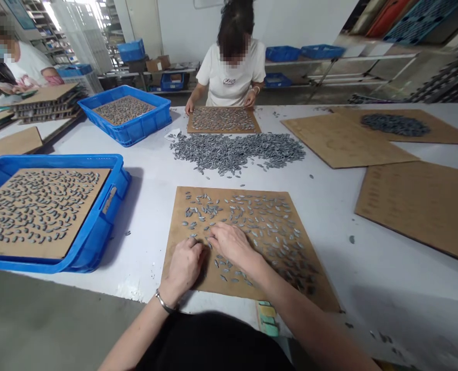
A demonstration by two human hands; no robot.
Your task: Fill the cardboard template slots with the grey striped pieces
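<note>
A brown board (229,289) lies on the table in front of me, with many small grey leaf-shaped pieces (278,208) spread over it, spaced apart on the right and more clustered at the upper left. My left hand (186,262) rests low over the board's left part, its fingers curled and their tips hidden. Close beside it, my right hand (231,243) reaches in from the right, fingers bent together toward the pieces. Whatever either hand pinches is too small or hidden to make out. A metal bracelet circles my left wrist.
A heap of grey pieces (229,152) lies beyond my board. At left stand two blue trays (115,206), the nearer holding a filled board. More brown boards (418,206) overlap at right. Across the table a person (232,72) handles another board; a second person (31,67) is far left.
</note>
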